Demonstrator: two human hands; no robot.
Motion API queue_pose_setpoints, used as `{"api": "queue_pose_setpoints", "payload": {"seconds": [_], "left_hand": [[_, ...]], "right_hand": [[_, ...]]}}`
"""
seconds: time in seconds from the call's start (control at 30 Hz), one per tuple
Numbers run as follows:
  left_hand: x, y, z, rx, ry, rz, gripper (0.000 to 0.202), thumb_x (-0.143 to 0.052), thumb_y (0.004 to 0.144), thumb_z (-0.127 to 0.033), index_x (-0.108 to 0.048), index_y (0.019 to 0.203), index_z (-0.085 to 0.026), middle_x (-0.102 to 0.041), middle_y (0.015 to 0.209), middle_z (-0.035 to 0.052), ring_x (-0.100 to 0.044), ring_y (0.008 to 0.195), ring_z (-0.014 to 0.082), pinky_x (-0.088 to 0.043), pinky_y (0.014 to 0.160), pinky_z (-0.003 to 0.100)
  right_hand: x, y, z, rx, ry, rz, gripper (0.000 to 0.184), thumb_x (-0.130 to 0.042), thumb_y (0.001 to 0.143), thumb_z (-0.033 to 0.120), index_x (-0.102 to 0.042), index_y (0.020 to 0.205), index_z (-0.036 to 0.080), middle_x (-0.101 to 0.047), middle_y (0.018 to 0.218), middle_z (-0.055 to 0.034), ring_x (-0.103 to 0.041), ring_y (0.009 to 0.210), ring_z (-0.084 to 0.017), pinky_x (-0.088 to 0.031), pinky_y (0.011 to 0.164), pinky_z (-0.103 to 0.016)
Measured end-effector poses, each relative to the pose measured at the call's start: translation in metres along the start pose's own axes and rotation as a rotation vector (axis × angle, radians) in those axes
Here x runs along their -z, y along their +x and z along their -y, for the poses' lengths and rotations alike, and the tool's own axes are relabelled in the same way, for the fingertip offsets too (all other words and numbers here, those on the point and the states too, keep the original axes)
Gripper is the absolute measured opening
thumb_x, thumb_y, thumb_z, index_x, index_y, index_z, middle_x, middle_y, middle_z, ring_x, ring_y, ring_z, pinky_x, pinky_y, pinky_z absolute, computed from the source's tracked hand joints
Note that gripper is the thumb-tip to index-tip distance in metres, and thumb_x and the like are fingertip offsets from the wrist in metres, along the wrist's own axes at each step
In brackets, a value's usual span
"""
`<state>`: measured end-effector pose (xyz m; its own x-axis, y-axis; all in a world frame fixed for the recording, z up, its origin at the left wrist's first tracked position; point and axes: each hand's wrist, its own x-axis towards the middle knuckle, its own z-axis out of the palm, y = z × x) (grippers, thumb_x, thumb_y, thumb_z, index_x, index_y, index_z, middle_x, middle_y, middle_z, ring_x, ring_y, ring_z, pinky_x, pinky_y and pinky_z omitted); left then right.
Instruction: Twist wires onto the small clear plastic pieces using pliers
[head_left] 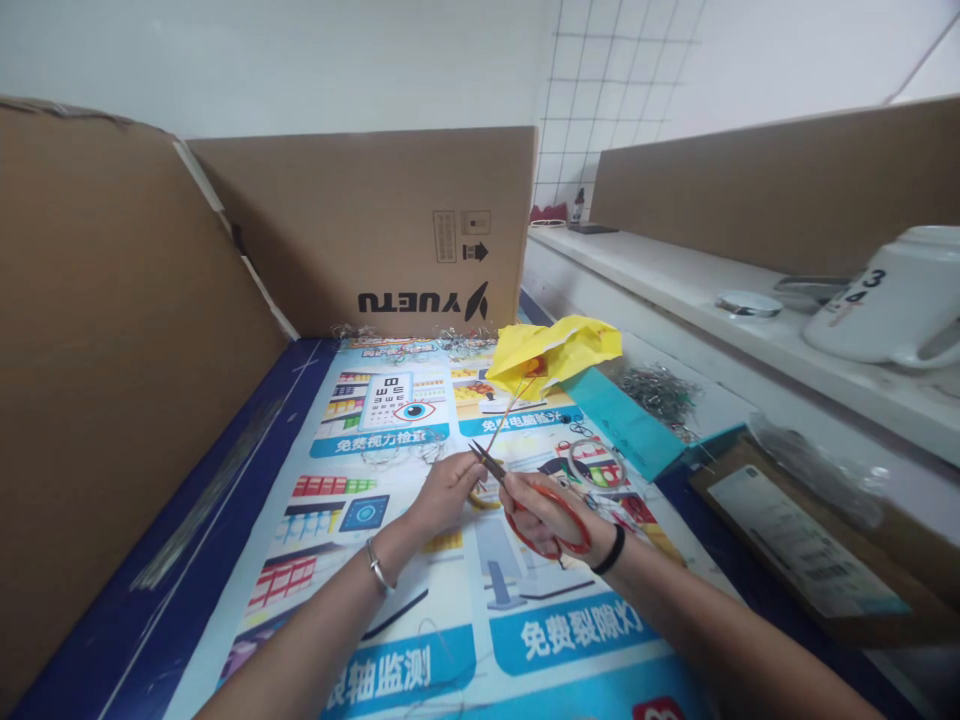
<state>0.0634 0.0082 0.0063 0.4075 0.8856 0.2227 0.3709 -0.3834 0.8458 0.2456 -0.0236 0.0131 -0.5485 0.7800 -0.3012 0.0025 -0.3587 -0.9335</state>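
Nearest to me, both forearms reach in over a printed sheet (pixel 442 390) spread on the dark blue tabletop (pixel 82 660), a silver bracelet (pixel 380 567) on the left wrist and a black band (pixel 612 549) on the right. My right hand (pixel 551 508) has its grip closed around the scissors (pixel 493 464), orange handles in the fingers, blades pointing far and left, just beside my left hand (pixel 448 487). That left grip is closed in a pinch, but I cannot tell what sits between the fingertips. A thin strand (pixel 505 417) runs from the scissor tips to a crumpled yellow packet (pixel 559 345) at the far right of the sheet. Right of the hands I see a clear coil (pixel 596 464); further right, a brown parcel (pixel 817 545) and, beyond it, a turquoise box (pixel 626 428) beside a heap of metal pieces (pixel 660 392). At the far end stands a cardboard panel (pixel 337 220), its lettering upside down.
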Motion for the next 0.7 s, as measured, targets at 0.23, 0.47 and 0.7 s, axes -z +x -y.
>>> {"api": "queue_pose_setpoints", "payload": {"seconds": [0.23, 0.47, 0.7], "left_hand": [[-0.007, -0.003, 0.003, -0.032, 0.122, -0.088, 0.035, -0.034, 0.091, -0.039, -0.056, 0.074, -0.018, -0.055, 0.068, 0.0011, -0.049, 0.066, 0.0156, -0.037, 0.064, 0.027], [-0.004, -0.003, 0.005, -0.115, 0.223, -0.131, 0.032, -0.033, 0.092, -0.035, -0.055, 0.076, -0.019, -0.055, 0.070, 0.0013, -0.049, 0.069, 0.0162, -0.037, 0.066, 0.027], [-0.017, -0.007, 0.009, -0.161, 0.199, -0.040, 0.024, -0.042, 0.086, -0.028, -0.055, 0.066, -0.019, -0.055, 0.066, 0.0013, -0.049, 0.064, 0.0151, -0.037, 0.064, 0.026]], "right_hand": [[-0.006, 0.002, -0.001, 0.042, 0.162, 0.066, 0.045, -0.045, 0.080, 0.064, -0.044, 0.079, 0.019, -0.035, 0.054, 0.0089, -0.028, 0.036, -0.003, -0.028, 0.032, -0.014], [-0.010, 0.004, -0.005, 0.044, 0.155, -0.003, 0.045, -0.047, 0.080, 0.063, -0.045, 0.074, 0.019, -0.029, 0.047, 0.0107, -0.021, 0.031, -0.002, -0.021, 0.027, -0.013], [0.001, 0.006, 0.016, 0.095, 0.367, -0.040, 0.048, -0.050, 0.075, 0.067, -0.043, 0.072, 0.019, -0.025, 0.046, 0.0117, -0.017, 0.033, -0.002, -0.018, 0.030, -0.013]]}}
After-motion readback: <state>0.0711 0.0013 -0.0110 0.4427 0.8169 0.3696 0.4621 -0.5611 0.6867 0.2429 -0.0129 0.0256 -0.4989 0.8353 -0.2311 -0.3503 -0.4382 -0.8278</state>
